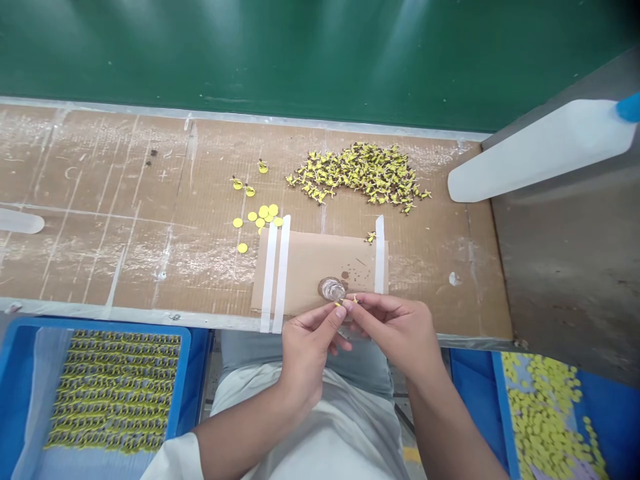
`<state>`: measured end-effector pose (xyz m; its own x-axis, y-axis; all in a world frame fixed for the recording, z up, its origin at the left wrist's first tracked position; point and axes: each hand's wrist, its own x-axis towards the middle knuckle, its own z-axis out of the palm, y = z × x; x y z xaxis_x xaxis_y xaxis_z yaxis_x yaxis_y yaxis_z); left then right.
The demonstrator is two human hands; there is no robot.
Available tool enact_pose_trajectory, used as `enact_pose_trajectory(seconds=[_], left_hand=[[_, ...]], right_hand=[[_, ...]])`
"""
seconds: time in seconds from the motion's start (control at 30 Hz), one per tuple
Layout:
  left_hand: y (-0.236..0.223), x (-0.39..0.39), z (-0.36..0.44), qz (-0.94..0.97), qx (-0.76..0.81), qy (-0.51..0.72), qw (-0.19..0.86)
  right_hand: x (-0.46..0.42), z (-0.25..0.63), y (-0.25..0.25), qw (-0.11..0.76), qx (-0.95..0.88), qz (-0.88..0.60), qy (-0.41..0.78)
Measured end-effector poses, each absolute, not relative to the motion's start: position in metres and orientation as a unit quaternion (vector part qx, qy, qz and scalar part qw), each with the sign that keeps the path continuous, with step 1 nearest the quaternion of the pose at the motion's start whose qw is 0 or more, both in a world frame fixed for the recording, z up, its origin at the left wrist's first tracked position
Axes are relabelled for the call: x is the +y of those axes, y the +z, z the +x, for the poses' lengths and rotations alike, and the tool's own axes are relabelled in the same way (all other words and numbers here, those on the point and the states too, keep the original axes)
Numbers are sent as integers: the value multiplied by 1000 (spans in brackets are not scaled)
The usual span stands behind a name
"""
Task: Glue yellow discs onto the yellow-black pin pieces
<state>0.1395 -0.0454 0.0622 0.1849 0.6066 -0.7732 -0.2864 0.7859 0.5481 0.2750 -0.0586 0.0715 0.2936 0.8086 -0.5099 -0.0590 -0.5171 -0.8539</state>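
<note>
My left hand (307, 350) and my right hand (393, 333) meet over the near edge of a taped cardboard sheet (310, 267). Each pinches a tiny yellow piece at its fingertips: the left a yellow sliver (338, 304), the right a small yellow figure-like part (355, 300). Their exact shapes are too small to tell. Just beyond the fingertips stands a small clear glass dish (331, 289) on a brown stain. A heap of small yellow figure-like parts (355, 175) lies farther up the bench, with loose yellow discs (263, 217) to its left.
The cardboard-covered bench (150, 200) has a green wall behind it. A white plastic bottle (540, 150) with a blue cap lies at the right. Blue trays hold rows of yellow parts (113, 390) at lower left and loose yellow discs (545, 420) at lower right.
</note>
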Motion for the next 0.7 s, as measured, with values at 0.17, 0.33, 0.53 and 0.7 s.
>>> enact_pose_trajectory(seconds=[0.17, 0.33, 0.53, 0.7], left_hand=[[62, -47, 139, 141, 565, 294, 758], [61, -47, 139, 137, 560, 304, 758], [62, -51, 135, 136, 540, 320, 766], [62, -64, 124, 160, 483, 372, 777]], right_hand=[[-58, 275, 72, 416, -268, -685, 535], [-60, 276, 71, 410, -283, -687, 528], [-69, 275, 72, 406, -371, -697, 460], [-78, 277, 84, 447, -514, -621, 387]])
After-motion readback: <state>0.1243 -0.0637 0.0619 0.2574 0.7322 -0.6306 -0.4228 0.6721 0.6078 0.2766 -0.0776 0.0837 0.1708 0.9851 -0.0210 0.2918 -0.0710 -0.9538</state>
